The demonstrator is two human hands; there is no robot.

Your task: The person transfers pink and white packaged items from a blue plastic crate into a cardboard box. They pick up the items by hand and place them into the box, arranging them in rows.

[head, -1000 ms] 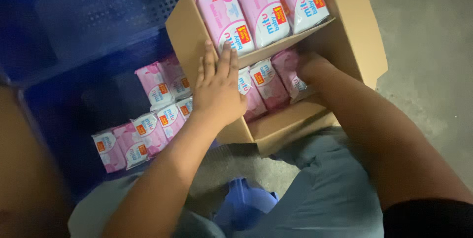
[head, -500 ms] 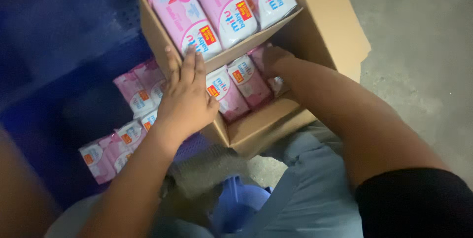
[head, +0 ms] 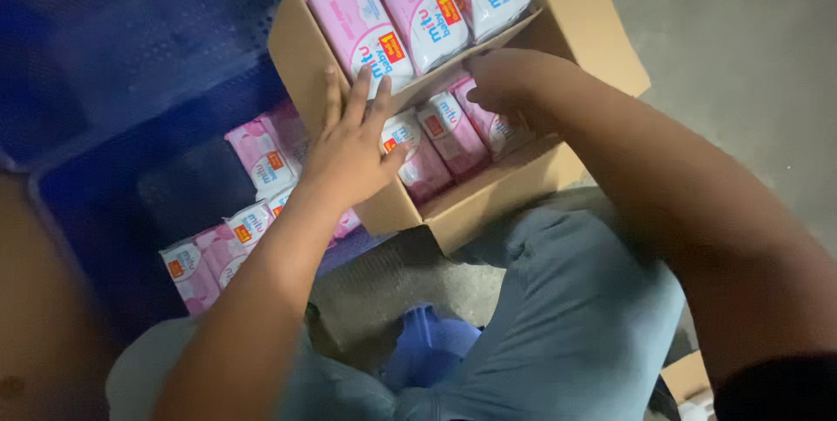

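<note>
My right hand [head: 501, 81] lifted from the lower pink packs [head: 440, 138] | left hand [head: 353, 146] flat, fingers spread, on carton [head: 580, 29] | both hold nothing.

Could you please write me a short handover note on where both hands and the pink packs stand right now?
Left hand: flat and open, fingers spread, resting on the pink packs in the cardboard box.
Right hand: inside the box, fingers curled on the lower row of packs; whether it grips one cannot be told.
Box: an upper row of three packs lies flat, a lower row sits beneath the hands.
Blue crate at the left: several more pink packs lie in it.
Done: box is largely filled. Left: the packs in the crate are outside the box.
</note>
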